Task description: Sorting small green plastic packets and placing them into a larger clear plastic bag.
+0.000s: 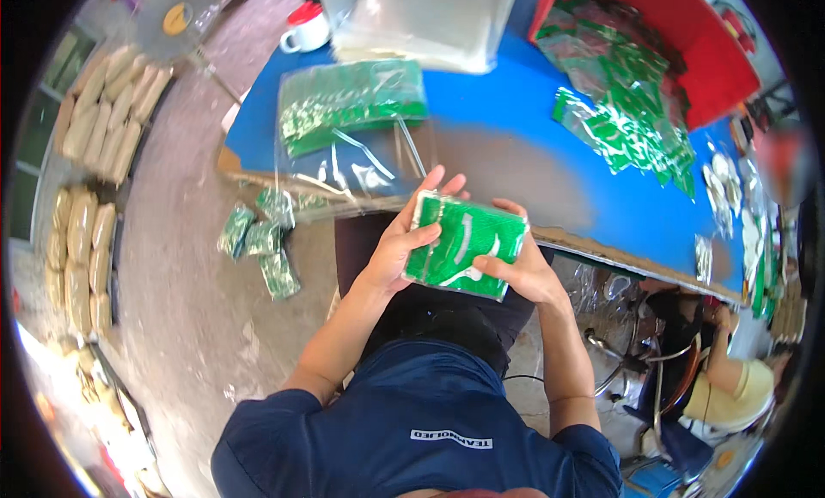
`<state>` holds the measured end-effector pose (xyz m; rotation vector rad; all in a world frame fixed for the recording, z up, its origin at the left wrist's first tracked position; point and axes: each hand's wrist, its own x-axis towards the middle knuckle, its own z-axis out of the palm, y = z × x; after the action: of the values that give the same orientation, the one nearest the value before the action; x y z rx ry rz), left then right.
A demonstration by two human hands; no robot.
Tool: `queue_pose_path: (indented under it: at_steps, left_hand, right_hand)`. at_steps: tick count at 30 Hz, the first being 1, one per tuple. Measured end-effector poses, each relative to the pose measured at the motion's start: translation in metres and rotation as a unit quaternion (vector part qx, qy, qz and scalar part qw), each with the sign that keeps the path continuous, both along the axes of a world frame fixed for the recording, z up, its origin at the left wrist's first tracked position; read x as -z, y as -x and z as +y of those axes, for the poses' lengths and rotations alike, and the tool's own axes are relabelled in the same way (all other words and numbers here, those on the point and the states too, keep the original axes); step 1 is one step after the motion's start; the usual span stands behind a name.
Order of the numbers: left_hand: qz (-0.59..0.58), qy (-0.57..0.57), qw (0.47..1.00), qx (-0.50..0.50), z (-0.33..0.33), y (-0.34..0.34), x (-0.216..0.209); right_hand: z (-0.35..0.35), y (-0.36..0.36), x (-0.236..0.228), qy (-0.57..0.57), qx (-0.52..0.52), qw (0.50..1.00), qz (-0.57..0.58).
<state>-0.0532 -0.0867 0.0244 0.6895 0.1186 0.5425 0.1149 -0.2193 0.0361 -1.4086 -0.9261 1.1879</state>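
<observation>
In front of my waist, both hands hold a flat green packet (pixel 460 240) with a clear plastic wrapper and white pieces showing in it. My left hand (pixel 398 250) grips its left edge, thumb on top and fingers behind. My right hand (pixel 528 273) closes on the right side, its thumb pressed on the front near the lower white piece. Just beyond my hands, a large clear plastic bag (pixel 365 167) lies on the blue table (pixel 468 103). A stack of green packets (pixel 352 98) sits in the bag's far part, and its near part reaches the table's edge.
A red bin (pixel 722 73) lies at the far right, green packets (pixel 632 94) spilling from it. A white container (pixel 421 21) holds clear bags, beside a lidded mug (pixel 307 30). Several packets (pixel 262 238) and brown bundles (pixel 82 232) are on the floor. A person (pixel 730 391) sits right.
</observation>
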Motion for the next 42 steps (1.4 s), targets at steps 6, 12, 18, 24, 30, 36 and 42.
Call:
queue_pose_path:
  at_steps: [6,12,18,24,30,36,42]
  left_hand:
    - [0.051,-0.096,0.993,-0.04,0.001,0.012,0.002]
    - [0.286,-0.644,0.608,-0.365,0.059,0.055,-0.034]
    - [0.399,-0.804,0.308,-0.315,0.115,0.089,-0.026]
    - [0.287,-0.815,0.36,-0.352,0.132,0.089,-0.021]
    - [0.222,-0.758,0.473,-0.391,0.121,0.05,-0.039]
    - [0.297,-0.71,0.592,-0.241,0.078,-0.001,-0.047]
    - [0.369,-0.699,0.589,-0.169,0.08,-0.019,-0.019]
  right_hand:
    - [0.003,0.009,-0.006,-0.054,0.03,0.998,0.015]
    - [0.012,-0.013,-0.024,-0.167,0.174,0.968,-0.062]
    - [0.027,-0.047,0.028,-0.215,0.329,0.826,-0.403]
    - [0.024,-0.029,0.002,-0.254,0.344,0.851,-0.306]
    - [0.018,-0.015,-0.012,-0.058,0.128,0.96,0.244]
    - [0.046,-0.035,-0.012,-0.018,-0.024,0.914,0.405]
    - [0.029,-0.06,-0.009,-0.06,-0.015,0.9,0.432]
